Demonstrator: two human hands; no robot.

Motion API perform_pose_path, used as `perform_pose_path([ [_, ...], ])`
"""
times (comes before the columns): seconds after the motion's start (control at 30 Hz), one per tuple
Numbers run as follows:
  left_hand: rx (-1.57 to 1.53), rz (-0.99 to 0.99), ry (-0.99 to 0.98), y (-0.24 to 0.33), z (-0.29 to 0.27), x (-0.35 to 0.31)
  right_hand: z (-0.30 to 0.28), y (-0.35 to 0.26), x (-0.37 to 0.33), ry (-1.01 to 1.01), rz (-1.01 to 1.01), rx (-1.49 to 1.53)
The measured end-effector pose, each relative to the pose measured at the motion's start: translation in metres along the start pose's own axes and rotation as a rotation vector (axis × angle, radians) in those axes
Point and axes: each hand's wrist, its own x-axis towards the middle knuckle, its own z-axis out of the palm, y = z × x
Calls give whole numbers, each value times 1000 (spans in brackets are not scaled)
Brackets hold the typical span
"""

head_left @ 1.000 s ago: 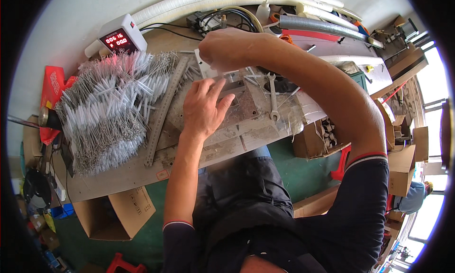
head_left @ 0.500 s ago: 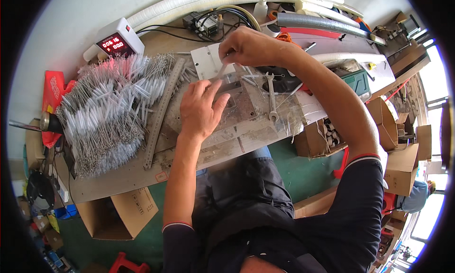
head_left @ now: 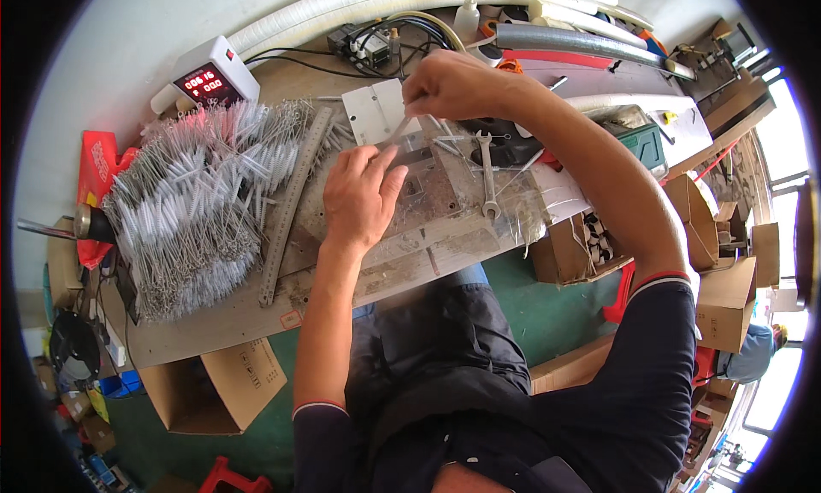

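Observation:
My left hand (head_left: 361, 198) lies flat, fingers spread, on a clear plastic sheet over the worn workbench (head_left: 410, 245). My right hand (head_left: 451, 84) is raised over the bench's far side, its fingers pinched on a thin wire brush (head_left: 400, 129) that slants down toward my left fingertips. A large heap of white twisted-wire brushes (head_left: 192, 206) covers the bench to the left of my left hand. A long metal ruler (head_left: 291, 202) lies between the heap and my left hand.
A spanner (head_left: 487, 172) lies right of my hands. A white counter box with a red display (head_left: 209, 78) stands at the back left. Hoses and cables run along the back. Cardboard boxes (head_left: 214, 382) sit under and beside the bench.
My right hand has come down from the far side of the bench toward my left hand, holding a thin brush. My left hand has stayed flat in place.

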Motion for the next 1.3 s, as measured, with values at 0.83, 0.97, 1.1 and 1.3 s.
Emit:
perform_pose_path([
  [0.83, -19, 15, -17, -1, -2, -1, 19, 1, -1, 50, -324, -956],
  [0.97, -33, 9, -9, -1, -2, -1, 22, 5, -1, 40, -314, -984],
  [1.1, -31, 6, -11, 1, -1, 1, 29, 34, -6, 215, -396, -847],
  [1.3, -35, -7, -10, -1, -3, -2, 35, 39, -2, 226, -408, -855],
])
